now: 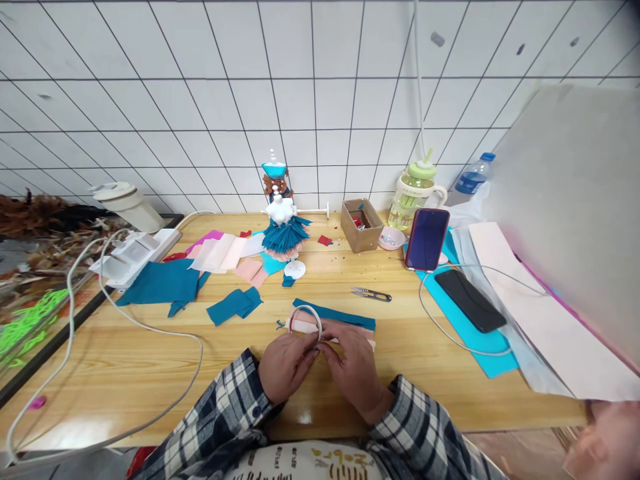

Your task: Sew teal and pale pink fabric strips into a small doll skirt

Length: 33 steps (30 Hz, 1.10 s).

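Near the front of the table, my left hand (pixel 286 368) and my right hand (pixel 354 371) meet with fingertips pinched together. Between them stands a thin white ring, which looks like a narrow roll of tape (pixel 321 323), held upright at its lower edge. My fingers hide exactly how each hand grips it. Just beyond lie layered fabric strips (pixel 345 315) in teal, pink and white, partly covered by my right hand. A pair of thread snips (pixel 371 294) lies farther to the right.
A small dress form (pixel 283 210) wears a teal pleated skirt. Teal cloth pieces (pixel 167 283) lie left. Behind are a cardboard box (pixel 367 233) and drink jug (pixel 415 193). A propped phone (pixel 427 239), black phone (pixel 470 300) and cables occupy the right; a power strip (pixel 140 257) stands left.
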Each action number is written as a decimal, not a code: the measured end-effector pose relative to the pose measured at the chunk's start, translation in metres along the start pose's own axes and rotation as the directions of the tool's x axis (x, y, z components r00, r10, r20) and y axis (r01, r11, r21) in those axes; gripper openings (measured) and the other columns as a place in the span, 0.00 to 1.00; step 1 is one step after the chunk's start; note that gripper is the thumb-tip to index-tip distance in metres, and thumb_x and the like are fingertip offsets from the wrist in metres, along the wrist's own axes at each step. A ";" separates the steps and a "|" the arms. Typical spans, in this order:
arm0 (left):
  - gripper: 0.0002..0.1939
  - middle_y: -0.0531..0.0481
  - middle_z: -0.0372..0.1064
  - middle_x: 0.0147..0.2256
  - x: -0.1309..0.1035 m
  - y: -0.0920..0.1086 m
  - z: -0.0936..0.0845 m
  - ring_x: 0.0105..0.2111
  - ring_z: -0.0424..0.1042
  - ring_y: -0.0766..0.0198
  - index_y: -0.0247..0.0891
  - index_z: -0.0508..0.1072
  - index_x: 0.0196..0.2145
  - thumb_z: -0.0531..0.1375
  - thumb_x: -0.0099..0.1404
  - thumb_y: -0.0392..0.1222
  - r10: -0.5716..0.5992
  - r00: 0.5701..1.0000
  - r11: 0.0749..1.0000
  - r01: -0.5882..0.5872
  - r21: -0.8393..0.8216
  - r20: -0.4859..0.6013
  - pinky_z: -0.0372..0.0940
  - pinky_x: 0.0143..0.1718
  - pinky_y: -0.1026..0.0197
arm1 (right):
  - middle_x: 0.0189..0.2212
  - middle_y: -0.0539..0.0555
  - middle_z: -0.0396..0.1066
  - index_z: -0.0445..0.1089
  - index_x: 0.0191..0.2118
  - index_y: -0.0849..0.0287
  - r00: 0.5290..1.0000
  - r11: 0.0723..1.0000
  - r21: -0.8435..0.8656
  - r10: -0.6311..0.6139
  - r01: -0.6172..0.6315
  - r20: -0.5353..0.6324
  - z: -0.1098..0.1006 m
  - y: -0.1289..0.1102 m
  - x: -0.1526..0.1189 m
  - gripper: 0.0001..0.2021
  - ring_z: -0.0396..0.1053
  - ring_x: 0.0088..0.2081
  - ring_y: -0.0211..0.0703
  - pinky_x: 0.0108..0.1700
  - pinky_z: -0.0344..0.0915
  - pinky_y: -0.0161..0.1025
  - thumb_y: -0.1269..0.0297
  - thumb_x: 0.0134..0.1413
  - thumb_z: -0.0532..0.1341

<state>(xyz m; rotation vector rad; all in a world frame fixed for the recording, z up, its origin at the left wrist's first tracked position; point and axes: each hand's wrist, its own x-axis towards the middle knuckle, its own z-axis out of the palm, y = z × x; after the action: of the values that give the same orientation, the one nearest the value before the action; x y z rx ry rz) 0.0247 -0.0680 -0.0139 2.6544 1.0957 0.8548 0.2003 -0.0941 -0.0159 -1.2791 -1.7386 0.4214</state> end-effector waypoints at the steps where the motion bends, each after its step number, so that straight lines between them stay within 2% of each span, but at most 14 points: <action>1: 0.13 0.48 0.76 0.32 0.000 0.000 0.000 0.29 0.74 0.59 0.38 0.67 0.49 0.51 0.69 0.40 0.000 1.000 1.000 0.000 0.004 0.001 0.67 0.31 0.58 | 0.41 0.52 0.76 0.69 0.43 0.55 1.000 1.000 -0.001 0.007 -0.007 0.007 0.000 0.000 0.000 0.06 0.72 0.43 0.45 0.48 0.65 0.43 0.65 0.61 0.59; 6: 0.13 0.47 0.77 0.33 0.002 0.000 0.000 0.31 0.75 0.59 0.38 0.69 0.48 0.51 0.69 0.40 -0.029 0.999 1.000 0.029 0.001 0.036 0.67 0.32 0.58 | 0.41 0.53 0.76 0.69 0.38 0.55 0.999 1.000 0.025 0.017 -0.018 0.048 -0.001 0.001 0.001 0.03 0.72 0.44 0.45 0.47 0.66 0.43 0.67 0.60 0.57; 9: 0.10 0.46 0.76 0.34 0.005 0.001 -0.003 0.34 0.74 0.58 0.39 0.71 0.42 0.52 0.68 0.40 -0.071 0.997 0.995 0.073 -0.061 0.033 0.67 0.37 0.56 | 0.43 0.53 0.75 0.67 0.37 0.55 1.000 0.999 0.048 0.006 -0.007 0.021 -0.003 0.002 0.002 0.04 0.71 0.45 0.45 0.47 0.66 0.43 0.68 0.61 0.56; 11: 0.09 0.47 0.75 0.31 0.007 0.001 -0.005 0.34 0.73 0.58 0.39 0.72 0.36 0.52 0.67 0.40 -0.099 0.995 0.992 0.101 -0.082 0.022 0.66 0.42 0.53 | 0.45 0.54 0.74 0.66 0.40 0.55 0.999 0.999 0.051 0.010 -0.008 -0.048 -0.003 0.003 0.002 0.03 0.70 0.46 0.45 0.48 0.65 0.44 0.67 0.61 0.56; 13: 0.09 0.47 0.73 0.30 0.008 0.001 -0.006 0.34 0.72 0.58 0.39 0.72 0.34 0.52 0.67 0.40 -0.118 0.993 0.989 0.118 -0.086 0.014 0.65 0.43 0.51 | 0.48 0.56 0.73 0.65 0.49 0.55 0.995 1.000 0.027 0.003 0.000 -0.104 -0.004 0.004 0.002 0.11 0.70 0.49 0.46 0.49 0.65 0.45 0.65 0.61 0.58; 15: 0.10 0.46 0.74 0.31 0.007 0.002 -0.007 0.34 0.72 0.58 0.38 0.72 0.37 0.52 0.66 0.40 -0.122 0.992 0.988 0.124 -0.096 0.024 0.65 0.40 0.52 | 0.51 0.57 0.71 0.63 0.55 0.54 0.996 0.999 -0.025 -0.034 0.032 -0.077 -0.005 0.004 0.004 0.17 0.68 0.51 0.47 0.50 0.65 0.46 0.64 0.60 0.59; 16: 0.10 0.46 0.74 0.32 0.007 0.003 -0.007 0.34 0.71 0.58 0.38 0.73 0.37 0.52 0.66 0.40 -0.120 0.992 0.987 0.122 -0.102 0.028 0.65 0.39 0.53 | 0.52 0.56 0.70 0.64 0.55 0.53 0.997 0.997 -0.052 -0.058 0.055 -0.050 -0.006 0.003 0.004 0.17 0.68 0.51 0.47 0.50 0.64 0.46 0.64 0.60 0.59; 19: 0.09 0.49 0.74 0.29 0.007 0.005 -0.007 0.32 0.72 0.60 0.40 0.72 0.35 0.52 0.66 0.39 -0.120 0.993 0.987 0.121 -0.107 0.011 0.63 0.43 0.51 | 0.48 0.51 0.74 0.71 0.45 0.49 0.993 0.987 -0.108 -0.118 0.116 -0.014 -0.008 -0.001 0.007 0.09 0.70 0.47 0.44 0.48 0.62 0.46 0.66 0.60 0.59; 22: 0.09 0.50 0.74 0.29 0.008 0.006 -0.008 0.31 0.72 0.61 0.40 0.72 0.35 0.52 0.65 0.38 -0.134 0.991 0.984 0.133 -0.117 -0.002 0.61 0.46 0.50 | 0.43 0.49 0.76 0.73 0.39 0.50 0.988 0.982 -0.119 -0.152 0.146 -0.039 -0.011 -0.004 0.007 0.06 0.71 0.44 0.43 0.48 0.59 0.46 0.67 0.60 0.60; 27: 0.11 0.47 0.74 0.32 0.008 0.006 -0.011 0.35 0.71 0.58 0.39 0.73 0.37 0.52 0.64 0.39 -0.150 0.988 0.985 0.152 -0.082 0.026 0.59 0.46 0.48 | 0.42 0.50 0.75 0.72 0.37 0.52 0.992 0.991 -0.084 -0.109 0.104 -0.060 -0.011 -0.008 0.006 0.05 0.70 0.43 0.44 0.48 0.58 0.47 0.68 0.59 0.59; 31: 0.10 0.48 0.73 0.30 0.006 0.010 -0.009 0.34 0.69 0.58 0.40 0.73 0.34 0.51 0.64 0.39 -0.144 0.989 0.986 0.141 -0.084 -0.025 0.58 0.45 0.48 | 0.39 0.51 0.75 0.70 0.37 0.54 0.991 0.991 -0.053 -0.128 0.125 -0.039 -0.008 -0.013 0.004 0.06 0.69 0.42 0.44 0.48 0.58 0.47 0.71 0.60 0.57; 33: 0.11 0.49 0.71 0.28 0.005 0.009 -0.010 0.32 0.68 0.59 0.39 0.71 0.32 0.50 0.65 0.40 -0.192 0.979 0.974 0.181 -0.137 -0.072 0.60 0.42 0.50 | 0.37 0.51 0.74 0.69 0.36 0.54 0.986 0.987 -0.038 -0.158 0.156 -0.055 -0.008 -0.014 0.002 0.07 0.69 0.41 0.44 0.48 0.58 0.48 0.72 0.60 0.55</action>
<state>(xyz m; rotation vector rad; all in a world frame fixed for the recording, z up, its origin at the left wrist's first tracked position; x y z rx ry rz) 0.0273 -0.0718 -0.0010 2.3857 1.2404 0.9724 0.1987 -0.1000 -0.0008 -1.1564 -1.7884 0.2628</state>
